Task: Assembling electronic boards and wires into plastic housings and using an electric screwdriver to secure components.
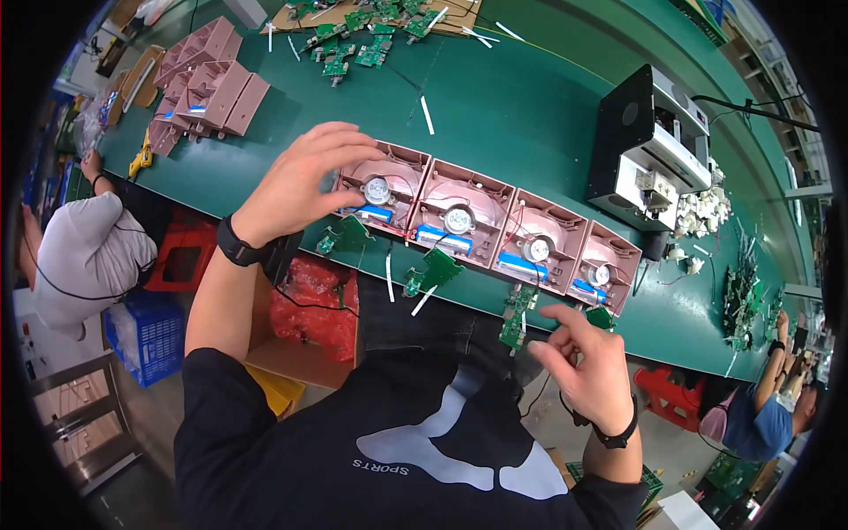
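Four pink fan housings (pixel 495 225) sit edge to edge in a row along the near edge of the green counter (pixel 512 106), so each open face looks up and every one is within reach of the person seated before them. Each housing holds a round silver motor hub, a blue cylinder part along its near wall and thin wires; small green circuit boards (pixel 517 318) trail from them over the counter's edge, loose on their leads. The left hand (pixel 305 181) curls over the leftmost housing (pixel 384 185), fingertips at its hub and upper wall, seemingly steadying it. The right hand (pixel 587 367) hovers just below the rightmost housing (pixel 605 265), fingers half spread, pinching nothing I can make out. More empty pink housings (pixel 208 84) are heaped at the far left
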